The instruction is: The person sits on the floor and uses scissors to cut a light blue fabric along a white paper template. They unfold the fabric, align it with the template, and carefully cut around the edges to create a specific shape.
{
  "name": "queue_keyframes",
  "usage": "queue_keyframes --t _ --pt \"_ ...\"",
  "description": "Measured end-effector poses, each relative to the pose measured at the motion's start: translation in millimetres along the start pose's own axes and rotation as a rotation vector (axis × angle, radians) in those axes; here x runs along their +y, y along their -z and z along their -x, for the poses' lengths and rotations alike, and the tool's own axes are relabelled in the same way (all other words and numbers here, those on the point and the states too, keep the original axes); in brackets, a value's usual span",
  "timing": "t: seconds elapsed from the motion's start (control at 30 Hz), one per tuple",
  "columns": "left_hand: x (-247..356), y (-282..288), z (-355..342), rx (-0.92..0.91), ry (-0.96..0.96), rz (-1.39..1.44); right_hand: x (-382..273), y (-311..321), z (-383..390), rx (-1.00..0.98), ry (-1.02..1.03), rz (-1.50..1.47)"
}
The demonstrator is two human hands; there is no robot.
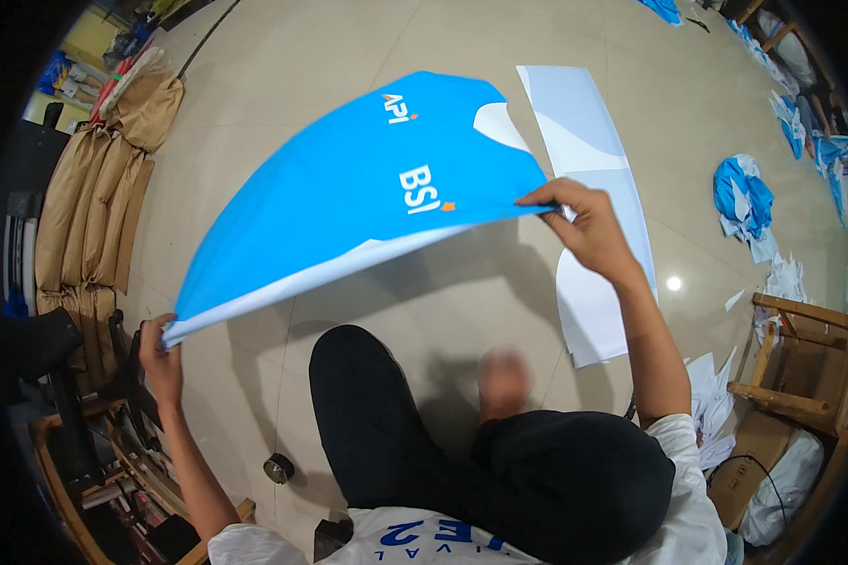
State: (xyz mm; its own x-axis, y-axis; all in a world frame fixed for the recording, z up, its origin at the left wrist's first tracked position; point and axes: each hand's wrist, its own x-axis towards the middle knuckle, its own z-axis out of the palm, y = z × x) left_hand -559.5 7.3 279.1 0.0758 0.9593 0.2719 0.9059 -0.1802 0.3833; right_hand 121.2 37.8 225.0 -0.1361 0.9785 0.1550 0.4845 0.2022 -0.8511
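Note:
A blue fabric panel (330, 198) with white and orange printed lettering, a white cut-out at its upper right and a pale underside along the near edge is stretched over the floor. My left hand (162, 363) pinches its lower left corner. My right hand (586, 226) grips its right corner, with thumb and fingers closed on the edge. Beside it on the right lies a long pale sheet (584, 311) with white and light blue shapes, partly under my right hand and arm in this view.
My bent legs and bare foot (502, 381) are below. Brown paper bundles (94, 226) and black equipment line the left. At right lie a blue-and-white fabric pile (742, 198), white scraps, a wooden stool (791, 395) and cardboard. A small dark round object (278, 468) sits on the floor.

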Motion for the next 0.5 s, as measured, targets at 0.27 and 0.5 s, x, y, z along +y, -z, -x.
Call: queue_keyframes --t 0.27,0.5 --pt "-25.1 -81.6 33.5 -0.203 0.123 0.133 80.7 -81.2 24.4 -0.030 0.054 0.149" --pt "-58.7 -124.3 45.1 -0.240 0.308 0.258 134.2 -119.1 38.3 -0.049 -0.026 0.174"
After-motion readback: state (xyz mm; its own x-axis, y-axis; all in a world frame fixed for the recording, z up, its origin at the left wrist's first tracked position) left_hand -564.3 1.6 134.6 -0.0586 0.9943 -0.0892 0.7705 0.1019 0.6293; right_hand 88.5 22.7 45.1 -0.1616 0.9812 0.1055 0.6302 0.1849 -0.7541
